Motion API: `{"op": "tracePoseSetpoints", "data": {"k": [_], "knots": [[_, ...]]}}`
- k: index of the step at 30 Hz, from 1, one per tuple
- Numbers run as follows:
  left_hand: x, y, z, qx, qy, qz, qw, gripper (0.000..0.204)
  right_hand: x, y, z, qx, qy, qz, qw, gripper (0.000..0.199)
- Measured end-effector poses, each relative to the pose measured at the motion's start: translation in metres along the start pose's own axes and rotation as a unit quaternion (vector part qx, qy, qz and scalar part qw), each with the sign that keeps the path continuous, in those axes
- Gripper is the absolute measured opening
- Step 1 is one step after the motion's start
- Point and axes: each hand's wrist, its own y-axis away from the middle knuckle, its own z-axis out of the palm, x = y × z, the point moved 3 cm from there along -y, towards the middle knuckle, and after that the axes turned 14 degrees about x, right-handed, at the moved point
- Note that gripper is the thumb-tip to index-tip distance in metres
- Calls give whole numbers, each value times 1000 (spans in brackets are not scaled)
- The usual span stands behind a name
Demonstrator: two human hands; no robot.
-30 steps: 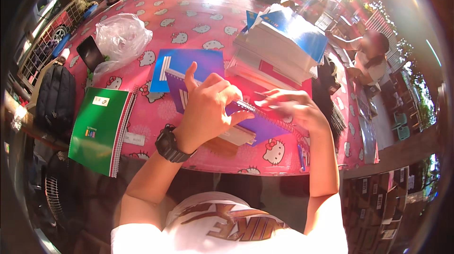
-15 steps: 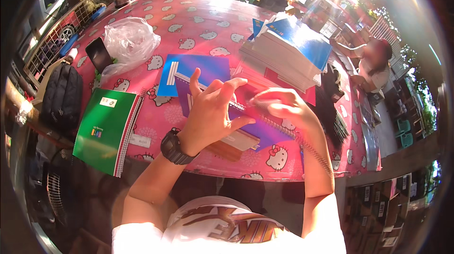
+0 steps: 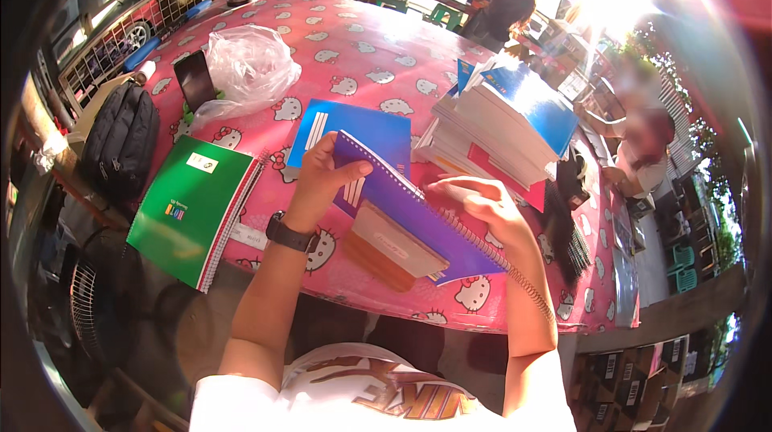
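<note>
The bench [image 3: 362, 54], spread with a pink cartoon-cat cloth, fills most of the view. At two o'clock on it a tall stack of notebooks [image 3: 503, 130] with blue covers on top stands near the far right edge. At nine o'clock a green spiral notebook [image 3: 193, 207] lies flat at the near left edge, and beyond it at eleven o'clock sits a crumpled clear plastic bag [image 3: 249, 66] with a dark phone [image 3: 195, 80] just beside it. A blue notebook [image 3: 354, 133] lies flat at the middle.

Above that, at the centre, the purple spiral notebook [image 3: 410, 219] is held tilted off the bench, its wire spine running toward five o'clock. The left hand [image 3: 322, 183], with a black watch [image 3: 291, 233] on its wrist, has its fingers clamped on the upper left corner, thumb across the cover. The right hand [image 3: 482, 207] rests against the notebook's right edge, its fingers curled loosely together on it. A brown-edged booklet [image 3: 386, 247] shows underneath.
</note>
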Motion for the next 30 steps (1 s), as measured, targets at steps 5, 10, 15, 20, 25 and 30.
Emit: {"op": "tracePoseSetpoints", "data": {"k": [5, 10, 15, 20, 25, 30], "knots": [[17, 3, 13, 31, -128, 140, 981, 56, 1, 3, -11, 42, -103, -9, 994, 65], [11, 7, 18, 59, -89, 153, 982, 67, 9, -14, -7, 56, 97, 54, 992, 59], [4, 12, 18, 38, -60, 44, 997, 60, 12, -16, -6, -9, -77, -99, 992, 52], [2, 14, 13, 38, -75, 62, 995, 60, 0, -24, 1, 59, -257, -18, 965, 49], [9, 18, 7, 76, -41, 94, 992, 56, 5, -40, 11, 31, -26, 19, 999, 58], [5, 19, 2, 110, -17, 45, 993, 46, 8, -47, 17, 14, 190, 20, 981, 63]]}}
